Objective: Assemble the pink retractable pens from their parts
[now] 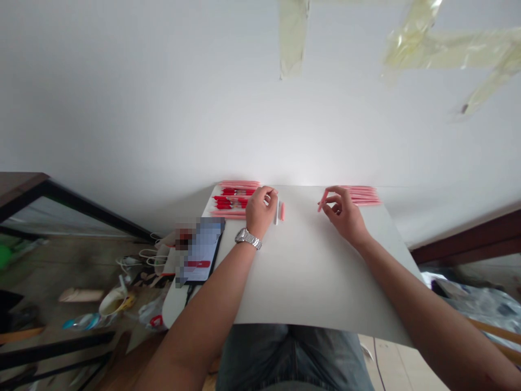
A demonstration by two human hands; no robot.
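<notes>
My left hand [261, 210], with a metal watch [249, 238] on its wrist, has thumb and forefinger closed in a pinch. What the pinch holds, if anything, I cannot make out. Just right of those fingertips are a thin white stick [277, 212] and a short pink piece [283, 211] like part of a pen. My right hand [343, 213] grips a slim pink tube [323, 200], tilted, between thumb and fingers. Behind that hand lies a row of long pink tubes [366, 195]. Red pen-like sticks [230, 202] lie left of my left hand, with pink tubes [240, 183] beyond them.
The white table [313, 277] stands against a white wall [203, 98] with tape strips [292, 38]. A phone or tablet [205, 252] rests at the table's left edge. On the floor at left are cables [152, 255], a bucket [113, 301] and a plastic bottle [87, 321].
</notes>
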